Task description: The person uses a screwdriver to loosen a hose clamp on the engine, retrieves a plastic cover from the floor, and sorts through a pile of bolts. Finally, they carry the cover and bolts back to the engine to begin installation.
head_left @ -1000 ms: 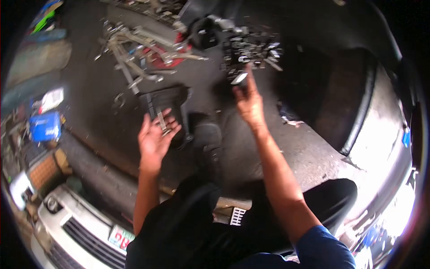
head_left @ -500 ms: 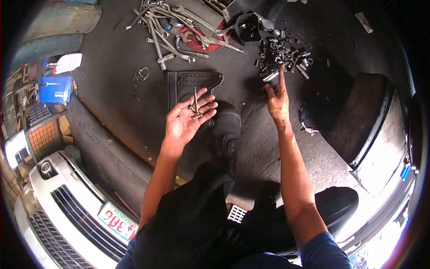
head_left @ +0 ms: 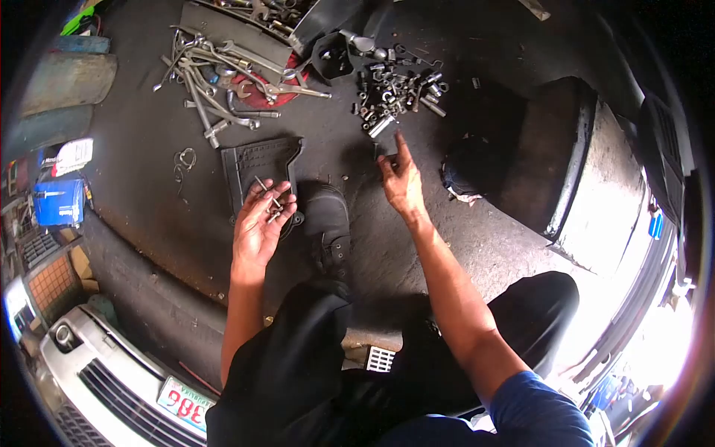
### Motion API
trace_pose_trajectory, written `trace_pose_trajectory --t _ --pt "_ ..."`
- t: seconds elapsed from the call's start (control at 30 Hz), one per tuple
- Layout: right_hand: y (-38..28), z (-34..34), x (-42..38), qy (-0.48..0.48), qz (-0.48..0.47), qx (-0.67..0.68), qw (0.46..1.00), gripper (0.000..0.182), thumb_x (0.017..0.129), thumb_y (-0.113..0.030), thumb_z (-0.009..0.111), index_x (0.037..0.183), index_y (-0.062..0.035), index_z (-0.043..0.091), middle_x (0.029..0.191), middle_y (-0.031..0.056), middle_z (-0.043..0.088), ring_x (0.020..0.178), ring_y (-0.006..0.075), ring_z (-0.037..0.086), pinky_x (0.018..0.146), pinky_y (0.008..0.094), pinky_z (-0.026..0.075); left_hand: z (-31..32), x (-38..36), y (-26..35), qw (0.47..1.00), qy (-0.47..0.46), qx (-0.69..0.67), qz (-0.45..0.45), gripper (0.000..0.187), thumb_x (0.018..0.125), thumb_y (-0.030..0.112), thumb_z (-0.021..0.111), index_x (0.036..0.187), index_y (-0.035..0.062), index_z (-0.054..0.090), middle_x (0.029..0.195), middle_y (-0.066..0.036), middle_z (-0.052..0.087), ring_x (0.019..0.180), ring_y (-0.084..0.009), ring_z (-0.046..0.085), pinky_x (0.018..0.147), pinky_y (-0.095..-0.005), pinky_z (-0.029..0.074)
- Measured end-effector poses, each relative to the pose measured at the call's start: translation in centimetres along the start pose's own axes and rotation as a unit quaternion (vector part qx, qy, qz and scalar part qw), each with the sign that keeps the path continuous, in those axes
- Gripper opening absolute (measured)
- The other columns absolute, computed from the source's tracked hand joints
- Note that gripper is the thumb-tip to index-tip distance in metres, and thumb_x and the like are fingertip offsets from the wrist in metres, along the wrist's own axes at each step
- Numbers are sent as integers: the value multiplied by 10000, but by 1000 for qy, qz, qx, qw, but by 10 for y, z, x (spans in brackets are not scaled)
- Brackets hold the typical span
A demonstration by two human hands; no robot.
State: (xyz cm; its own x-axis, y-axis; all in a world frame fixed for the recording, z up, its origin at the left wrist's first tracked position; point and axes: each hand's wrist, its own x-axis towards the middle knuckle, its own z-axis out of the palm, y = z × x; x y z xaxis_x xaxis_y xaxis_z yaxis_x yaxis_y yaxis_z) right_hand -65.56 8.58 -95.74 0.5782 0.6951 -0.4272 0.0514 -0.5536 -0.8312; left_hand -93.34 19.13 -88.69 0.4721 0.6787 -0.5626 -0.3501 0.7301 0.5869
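Note:
My left hand (head_left: 255, 231) is closed loosely around a long thin bolt (head_left: 267, 191), with another small metal piece by the lower fingers. It hovers above a black plastic cover (head_left: 249, 153) lying on the floor. My right hand (head_left: 404, 186) is apart from everything, index finger stretched forward and thumb spread, with no object visible in it. Just beyond that fingertip lies a pile of sockets and small metal parts (head_left: 387, 93), with a shiny long socket (head_left: 381, 127) at its near edge.
Wrenches (head_left: 205, 82) lie heaped at the upper left, partly over something red (head_left: 264, 91). A black container (head_left: 320, 67) stands beside the pile. My black shoe (head_left: 325, 212) is between my hands. A wire coil (head_left: 185, 159) lies left; a white car front (head_left: 104, 365) is lower left.
The view has shifted, so the floor items appear further left. My left fingers have curled more around the bolt, which now tilts. My right hand has drawn back slightly from the pile.

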Motion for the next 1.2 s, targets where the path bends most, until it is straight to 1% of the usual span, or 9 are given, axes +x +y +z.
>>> trace_pose_trajectory --t 0.07,0.17,0.43,0.53,0.63,0.77,0.8,0.9,1.2 --pt "0 1 -4 -18 20 -5 1000 689 1005 -222 614 1600 -79 298 1082 247 733 1006 372 733 928 447 546 4 3 1 1000 11 10 -5 212 1044 88 547 1237 57 630 1238 -208 678 1072 -314 690 969 -439 582" --pt "13 9 -1 3 -5 -14 1000 691 990 -202 621 1597 -77 314 985 165 749 921 275 728 878 386 537 5 6 4 1000 12 10 -20 202 1049 116 550 1219 46 632 1201 -202 694 1044 -316 700 958 -437 586" --pt "6 5 11 11 30 7 999 741 986 -209 625 1618 -75 262 937 176 731 880 278 711 871 383 527 3 13 10 998 21 17 -50 234 1066 195 532 1202 23 616 1159 -174 687 1065 -302 681 963 -432 577" --pt "2 6 15 27 -4 40 999 805 983 -206 622 1639 -100 167 862 220 703 810 349 713 839 448 532 1 15 11 998 23 23 -52 239 1067 206 534 1198 24 615 1138 -167 686 1052 -298 680 962 -433 577" --pt "-6 5 21 30 20 57 998 802 976 -195 622 1642 -92 187 885 150 706 797 243 667 818 373 528 0 14 11 998 37 13 -55 230 1067 201 533 1187 24 616 1106 -175 689 1024 -305 683 948 -433 575" --pt "-17 11 38 45 -3 83 995 812 975 -179 617 1646 -99 168 857 129 700 779 223 660 800 361 529 -2 10 13 996 58 21 -57 226 1069 202 531 1187 24 606 1079 -171 682 1014 -304 679 941 -434 572" --pt "-24 9 41 22 -1 75 997 840 986 -199 610 1649 -120 100 984 245 741 961 386 733 903 469 530 -4 9 13 996 61 19 -57 227 1069 203 531 1187 24 605 1078 -170 680 1015 -304 677 940 -436 572" --pt "-42 12 42 4 48 46 998 834 991 -212 599 1650 -131 94 1022 260 738 1001 422 722 940 478 525 -8 7 12 996 71 16 -56 228 1069 206 531 1186 24 602 1075 -167 677 1019 -303 674 937 -440 572" --pt "-40 28 40 -45 -21 -20 999 882 974 -227 595 1650 -183 30 936 327 710 980 509 682 954 551 513 -4 3 14 993 85 52 -57 245 1069 234 538 1213 46 600 1079 -129 676 1019 -266 665 945 -409 562"
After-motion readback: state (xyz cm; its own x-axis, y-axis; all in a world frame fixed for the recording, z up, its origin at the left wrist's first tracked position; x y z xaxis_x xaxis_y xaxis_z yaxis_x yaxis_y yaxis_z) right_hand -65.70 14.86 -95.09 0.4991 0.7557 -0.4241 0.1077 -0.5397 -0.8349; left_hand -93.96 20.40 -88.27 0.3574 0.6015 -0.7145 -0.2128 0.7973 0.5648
